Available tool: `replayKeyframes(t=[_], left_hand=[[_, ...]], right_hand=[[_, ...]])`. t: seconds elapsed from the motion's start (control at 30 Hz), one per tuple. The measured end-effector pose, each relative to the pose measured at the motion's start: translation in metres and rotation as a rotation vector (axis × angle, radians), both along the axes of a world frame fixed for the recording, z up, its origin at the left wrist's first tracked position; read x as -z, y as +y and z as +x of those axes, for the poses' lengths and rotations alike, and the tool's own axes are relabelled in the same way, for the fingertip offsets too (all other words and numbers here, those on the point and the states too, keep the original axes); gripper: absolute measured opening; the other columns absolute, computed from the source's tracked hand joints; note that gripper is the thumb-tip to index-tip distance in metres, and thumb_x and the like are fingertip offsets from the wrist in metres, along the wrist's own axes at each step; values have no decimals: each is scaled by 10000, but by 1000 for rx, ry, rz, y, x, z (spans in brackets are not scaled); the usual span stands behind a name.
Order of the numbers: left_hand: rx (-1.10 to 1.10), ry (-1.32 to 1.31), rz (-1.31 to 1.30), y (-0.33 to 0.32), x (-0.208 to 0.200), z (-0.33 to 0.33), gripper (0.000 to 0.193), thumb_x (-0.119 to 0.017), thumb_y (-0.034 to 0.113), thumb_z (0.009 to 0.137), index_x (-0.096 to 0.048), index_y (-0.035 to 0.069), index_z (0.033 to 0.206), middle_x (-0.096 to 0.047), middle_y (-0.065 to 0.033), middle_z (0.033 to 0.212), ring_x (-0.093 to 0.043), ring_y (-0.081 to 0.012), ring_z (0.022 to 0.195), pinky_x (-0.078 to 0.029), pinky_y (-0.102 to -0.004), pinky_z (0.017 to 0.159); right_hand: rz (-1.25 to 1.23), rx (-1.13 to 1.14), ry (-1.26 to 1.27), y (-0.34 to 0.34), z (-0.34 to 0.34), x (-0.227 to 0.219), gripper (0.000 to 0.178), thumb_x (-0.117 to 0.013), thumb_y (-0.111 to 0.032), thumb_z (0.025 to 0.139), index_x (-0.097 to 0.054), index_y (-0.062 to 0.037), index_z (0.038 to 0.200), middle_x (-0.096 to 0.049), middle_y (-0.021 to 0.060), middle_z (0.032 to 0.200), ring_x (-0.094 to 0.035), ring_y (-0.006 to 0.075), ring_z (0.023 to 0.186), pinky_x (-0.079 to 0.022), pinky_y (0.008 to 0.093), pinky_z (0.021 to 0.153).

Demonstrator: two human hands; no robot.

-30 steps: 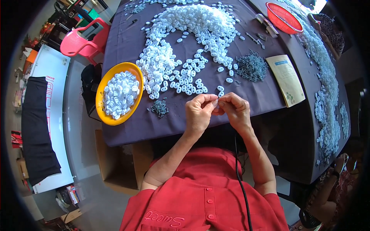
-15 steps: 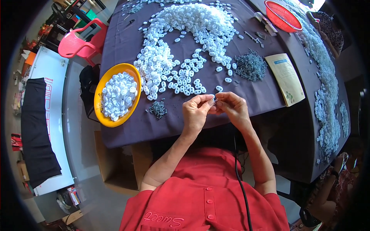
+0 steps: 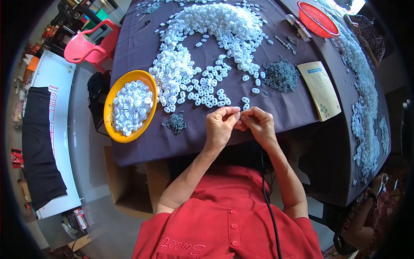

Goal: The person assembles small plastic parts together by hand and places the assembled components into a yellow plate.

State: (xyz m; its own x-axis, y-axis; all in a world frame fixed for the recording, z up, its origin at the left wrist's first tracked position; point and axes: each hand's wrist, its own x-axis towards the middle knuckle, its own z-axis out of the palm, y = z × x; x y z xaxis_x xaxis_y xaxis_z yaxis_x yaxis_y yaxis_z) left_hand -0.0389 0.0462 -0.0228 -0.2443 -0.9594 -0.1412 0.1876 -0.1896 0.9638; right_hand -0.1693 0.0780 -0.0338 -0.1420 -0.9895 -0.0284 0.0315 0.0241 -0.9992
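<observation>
My left hand point(image 3: 219, 126) and my right hand point(image 3: 260, 124) meet fingertip to fingertip over the table's near edge. Between my left thumb and forefinger is a small white oval plastic piece point(image 3: 237, 108), mostly hidden by the fingers. My right thumb and forefinger are pinched together against it; whether they hold a part of their own is too small to tell. Two white two-hole pieces point(image 3: 246, 103) lie just beyond my right fingertips. More loose white pieces point(image 3: 207, 86) spread ahead of my left hand, joining a large heap point(image 3: 215, 21).
A yellow oval bowl point(image 3: 111, 134) of white pieces stands at left. Small grey pin-like parts form one pile point(image 3: 176, 123) near it and a larger pile point(image 3: 281, 74) at right, beside a tan paper packet point(image 3: 319, 88). A red basket point(image 3: 317, 19) sits farther back. Another person's arm point(image 3: 362, 224) shows at lower right.
My right hand has shifted slightly left and closed in on the left fingertips. A loose white piece beyond it now shows more fully. The held piece is more covered than before.
</observation>
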Motion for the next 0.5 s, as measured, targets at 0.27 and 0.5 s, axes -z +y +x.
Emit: replayKeyframes(t=[0.27, 0.5], left_hand=[[-2, 48, 66, 0, 15, 5, 105, -591, 10, 826, -619, -41, 913, -641, -86, 800, -631, -143, 644, -555, -263, 599], [-56, 131, 146, -1, 10, 2, 124, -605, -1, 808, -614, -23, 930, -633, -75, 801, -621, -139, 648, -558, -280, 592]], right_hand=[[96, -94, 114, -4, -5, -14, 73, -576, 17, 816, -627, 8, 866, -611, 23, 706, -552, 58, 589, -460, 201, 528], [-218, 125, 838, -30, -21, -20, 131, -631, -124, 761, -636, -47, 867, -581, 122, 800, -596, 281, 686, -470, 348, 600]])
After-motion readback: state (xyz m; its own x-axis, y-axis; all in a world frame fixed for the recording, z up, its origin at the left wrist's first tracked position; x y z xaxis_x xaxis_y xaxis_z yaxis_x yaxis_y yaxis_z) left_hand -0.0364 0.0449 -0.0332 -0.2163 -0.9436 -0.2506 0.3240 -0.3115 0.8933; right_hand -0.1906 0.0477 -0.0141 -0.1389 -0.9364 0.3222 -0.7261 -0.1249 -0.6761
